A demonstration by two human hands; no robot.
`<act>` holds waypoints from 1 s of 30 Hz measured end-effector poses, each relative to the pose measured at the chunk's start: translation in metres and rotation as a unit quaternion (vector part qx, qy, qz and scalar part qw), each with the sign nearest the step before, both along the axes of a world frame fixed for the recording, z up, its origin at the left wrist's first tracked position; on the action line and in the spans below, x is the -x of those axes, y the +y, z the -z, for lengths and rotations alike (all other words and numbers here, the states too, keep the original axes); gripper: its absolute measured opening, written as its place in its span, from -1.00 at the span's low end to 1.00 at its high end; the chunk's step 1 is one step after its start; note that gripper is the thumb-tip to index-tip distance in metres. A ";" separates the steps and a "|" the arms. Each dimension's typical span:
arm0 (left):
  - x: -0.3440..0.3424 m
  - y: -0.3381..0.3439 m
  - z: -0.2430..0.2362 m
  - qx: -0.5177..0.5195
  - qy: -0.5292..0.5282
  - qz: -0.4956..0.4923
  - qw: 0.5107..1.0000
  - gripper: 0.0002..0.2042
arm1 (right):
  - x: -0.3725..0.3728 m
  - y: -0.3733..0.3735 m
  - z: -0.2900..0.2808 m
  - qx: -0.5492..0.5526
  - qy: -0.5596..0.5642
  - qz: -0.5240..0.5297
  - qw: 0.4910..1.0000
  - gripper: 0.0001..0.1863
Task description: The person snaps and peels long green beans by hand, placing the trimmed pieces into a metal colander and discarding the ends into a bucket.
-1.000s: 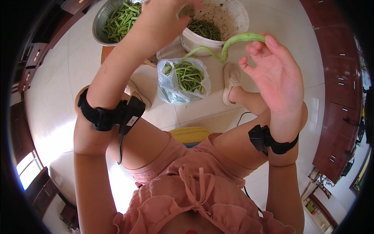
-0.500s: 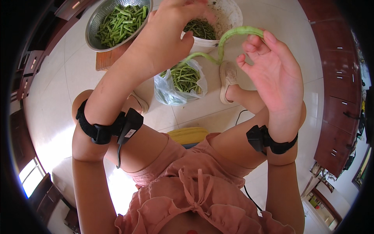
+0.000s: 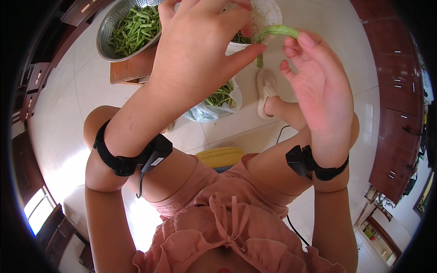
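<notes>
Now, in the head view, the right hand (image 3: 321,73) pinches the end of a long green bean (image 3: 278,30) between thumb and fingers, so its grip is closed on that end. The bean arches leftward from there and bends down beside the left thumb, high in the picture. The left hand (image 3: 200,50) is stretched over toward it, back up, thumb out and fingers curled; the thumb tip overlaps the bean, but I cannot tell whether its grip is released or holding. Partly behind this hand stands a white bucket (image 3: 268,13) with thin green scraps (image 3: 241,38) inside. Below, on the tiled floor (image 3: 77,118), a clear plastic bag (image 3: 200,113) holds more beans (image 3: 221,96). To the left, a perforated metal bowl (image 3: 104,38) of cut bean pieces (image 3: 136,29) sits on a low wooden worktop (image 3: 129,68).
</notes>
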State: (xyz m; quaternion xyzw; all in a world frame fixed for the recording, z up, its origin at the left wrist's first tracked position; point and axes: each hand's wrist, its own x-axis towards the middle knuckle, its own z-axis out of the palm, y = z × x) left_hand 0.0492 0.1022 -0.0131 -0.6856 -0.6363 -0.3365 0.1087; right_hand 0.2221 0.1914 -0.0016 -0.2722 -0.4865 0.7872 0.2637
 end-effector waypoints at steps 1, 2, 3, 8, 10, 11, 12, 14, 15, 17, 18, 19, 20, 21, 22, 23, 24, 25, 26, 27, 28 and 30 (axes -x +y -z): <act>0.000 0.000 0.000 0.000 0.005 0.002 1.000 -0.80 | 0.001 -0.002 -0.001 -0.022 -0.013 0.007 1.000 -0.82; -0.001 0.000 0.000 0.001 0.003 0.003 1.000 -0.81 | 0.003 -0.004 -0.001 -0.043 -0.016 0.013 0.999 -0.82; -0.001 0.000 0.000 0.002 0.002 0.005 1.000 -0.82 | 0.004 -0.006 -0.001 -0.065 -0.020 0.018 0.998 -0.81; -0.004 0.000 -0.005 0.045 0.012 -0.009 0.999 -0.87 | 0.005 -0.009 -0.002 -0.112 -0.036 0.030 0.993 -0.80; -0.003 -0.001 -0.009 0.072 -0.001 -0.012 0.997 -0.87 | 0.005 -0.009 -0.002 -0.116 -0.036 0.031 0.992 -0.80; -0.002 -0.001 -0.009 0.071 -0.006 -0.006 0.997 -0.87 | 0.004 -0.009 -0.001 -0.117 -0.036 0.032 0.992 -0.80; -0.002 -0.001 -0.009 0.070 -0.012 -0.001 0.997 -0.87 | 0.004 -0.008 -0.001 -0.118 -0.036 0.034 0.992 -0.80; 0.000 0.000 -0.008 0.051 -0.007 0.011 0.999 -0.86 | 0.003 -0.008 -0.001 -0.120 -0.038 0.037 0.991 -0.80; 0.000 0.000 -0.007 0.047 -0.004 0.013 0.999 -0.86 | 0.002 -0.007 -0.001 -0.120 -0.040 0.039 0.991 -0.80; -0.001 0.000 -0.008 0.064 -0.002 0.003 0.998 -0.85 | 0.000 -0.006 0.000 -0.119 -0.042 0.041 0.991 -0.80; -0.002 0.000 -0.009 0.073 -0.005 -0.001 0.997 -0.85 | 0.000 -0.005 0.000 -0.119 -0.041 0.039 0.991 -0.80; -0.004 0.000 -0.010 0.080 -0.017 0.001 0.997 -0.85 | -0.001 -0.004 0.000 -0.119 -0.040 0.038 0.991 -0.80; -0.005 0.001 -0.009 0.070 -0.021 0.008 0.997 -0.85 | -0.002 -0.004 0.000 -0.119 -0.042 0.038 0.991 -0.79; -0.006 0.002 -0.008 0.060 -0.025 0.013 0.998 -0.84 | -0.002 -0.004 0.000 -0.120 -0.043 0.038 0.991 -0.79; -0.006 0.003 -0.002 0.031 -0.022 0.024 0.999 -0.84 | -0.003 -0.004 -0.001 -0.121 -0.045 0.037 0.991 -0.79; -0.008 0.003 -0.003 0.020 -0.023 0.027 0.999 -0.84 | -0.003 -0.005 -0.001 -0.123 -0.043 0.036 0.991 -0.79; -0.009 0.005 0.000 0.010 -0.026 0.031 0.999 -0.84 | -0.003 -0.005 -0.002 -0.124 -0.042 0.035 0.991 -0.78; -0.011 0.006 -0.002 0.018 -0.034 0.027 0.999 -0.84 | -0.004 -0.005 -0.002 -0.124 -0.041 0.034 0.991 -0.78; -0.012 0.006 -0.003 0.025 -0.030 0.023 0.999 -0.84 | -0.005 -0.004 -0.002 -0.116 -0.055 0.046 0.991 -0.78; -0.013 0.006 -0.004 0.032 -0.026 0.020 0.999 -0.84 | -0.007 -0.002 -0.001 -0.109 -0.067 0.058 0.990 -0.78; -0.014 0.005 -0.005 0.038 -0.012 0.017 0.999 -0.85 | -0.008 -0.001 -0.001 -0.101 -0.080 0.070 0.989 -0.77; -0.015 0.005 -0.007 0.027 -0.019 0.018 0.999 -0.86 | -0.009 -0.001 -0.002 -0.098 -0.078 0.074 0.989 -0.77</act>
